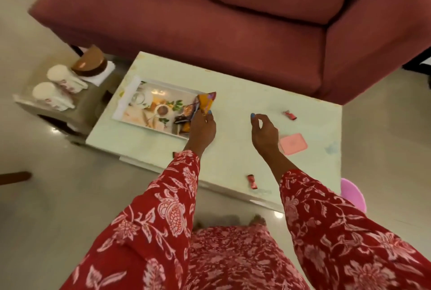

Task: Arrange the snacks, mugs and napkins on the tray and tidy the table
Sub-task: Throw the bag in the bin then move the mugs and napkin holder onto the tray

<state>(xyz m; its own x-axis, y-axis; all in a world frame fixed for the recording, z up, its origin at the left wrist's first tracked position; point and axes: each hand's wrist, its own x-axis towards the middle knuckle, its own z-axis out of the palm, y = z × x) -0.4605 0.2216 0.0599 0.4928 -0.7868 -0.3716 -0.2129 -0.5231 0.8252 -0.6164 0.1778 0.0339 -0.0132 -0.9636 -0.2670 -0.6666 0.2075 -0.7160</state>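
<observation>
A printed tray [140, 105] lies on the left part of the pale table [233, 103]. My left hand [202, 130] grips snack packets [198, 109] at the tray's right edge, an orange one on top. My right hand [264, 132] hovers over the table's middle, fingers curled and holding nothing. Pink napkins [293, 144] lie just right of that hand. A small red candy [290, 114] rests further back, and another red candy [251, 181] sits near the front edge. Two white mugs [58, 89] lie on their sides on a low side table [79, 112] to the left.
A maroon sofa [233, 21] stands behind the table. A brown bowl [89, 64] on a white cloth sits beside the mugs. A pink round object [353, 194] is on the floor at the table's right front corner. A small dark wrapper [173, 154] peeks out by my left sleeve.
</observation>
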